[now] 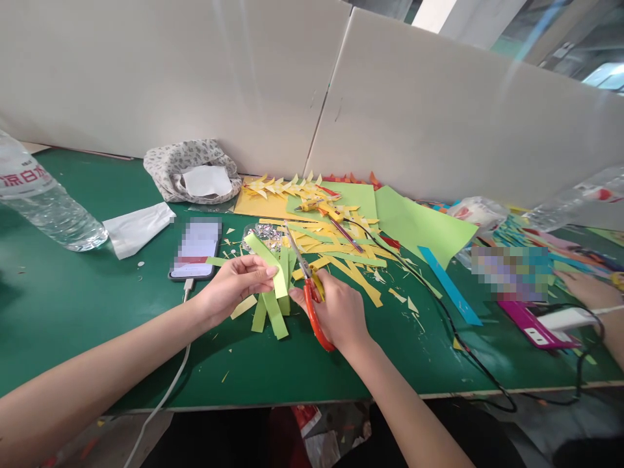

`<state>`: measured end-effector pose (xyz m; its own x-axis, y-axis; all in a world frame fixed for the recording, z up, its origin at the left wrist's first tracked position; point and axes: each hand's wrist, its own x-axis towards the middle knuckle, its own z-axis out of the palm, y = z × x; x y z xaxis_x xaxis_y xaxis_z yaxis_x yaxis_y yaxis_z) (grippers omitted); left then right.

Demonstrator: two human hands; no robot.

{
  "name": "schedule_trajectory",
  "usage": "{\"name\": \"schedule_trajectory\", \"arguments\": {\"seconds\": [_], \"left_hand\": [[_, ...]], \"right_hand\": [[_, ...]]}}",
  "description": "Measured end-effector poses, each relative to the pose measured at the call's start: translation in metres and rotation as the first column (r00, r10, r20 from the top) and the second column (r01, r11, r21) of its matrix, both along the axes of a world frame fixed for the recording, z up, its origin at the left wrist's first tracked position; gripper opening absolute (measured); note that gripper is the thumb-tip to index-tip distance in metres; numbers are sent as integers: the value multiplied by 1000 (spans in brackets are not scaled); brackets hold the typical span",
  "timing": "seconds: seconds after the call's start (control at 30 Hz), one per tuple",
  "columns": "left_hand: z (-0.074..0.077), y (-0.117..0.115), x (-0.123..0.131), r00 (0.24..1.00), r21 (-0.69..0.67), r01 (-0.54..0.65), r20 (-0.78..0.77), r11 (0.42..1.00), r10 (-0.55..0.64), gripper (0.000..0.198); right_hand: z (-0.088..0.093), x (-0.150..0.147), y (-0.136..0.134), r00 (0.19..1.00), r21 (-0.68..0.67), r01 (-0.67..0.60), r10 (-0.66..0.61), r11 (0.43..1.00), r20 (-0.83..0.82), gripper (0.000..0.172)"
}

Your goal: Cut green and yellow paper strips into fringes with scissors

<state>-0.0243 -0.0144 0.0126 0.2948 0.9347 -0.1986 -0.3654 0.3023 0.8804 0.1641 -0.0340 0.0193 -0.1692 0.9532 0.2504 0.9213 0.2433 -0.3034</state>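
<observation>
My left hand (234, 283) pinches a light green paper strip (269, 263) that slants up to the left. My right hand (336, 312) grips orange-handled scissors (309, 296), blades pointing up and away, right beside that strip. Below the hands lie several cut green strips (270, 315) on the green table (97, 338). Behind them is a heap of yellow and green strips (336, 250).
A phone (195, 247) on a white cable lies left of my hands, a water bottle (43, 201) further left, and a cloth pouch (192, 169) by the white partition. Green paper sheets (419, 224) and a black cable (448, 322) lie right. Another person's hand (585, 289) rests at the far right.
</observation>
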Motion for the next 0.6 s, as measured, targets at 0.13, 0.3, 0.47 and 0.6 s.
{"name": "schedule_trajectory", "arguments": {"seconds": [0.13,0.3,0.47,0.6], "left_hand": [[-1,2,-2,999,-14,-29,14,999,29,14],[-2,3,-4,999,12,-39,34,999,39,12],[-3,2,-2,1000,-9,20,-4,1000,-20,13],[-4,2,-1,999,-19,32,-4,999,-32,13]], "right_hand": [[3,2,0,998,-16,-53,54,998,27,40],[3,-1,-3,989,-16,-132,133,991,65,40],[2,-2,-4,990,8,-119,118,993,83,40],[2,-2,-5,989,16,-122,121,992,81,41]]}}
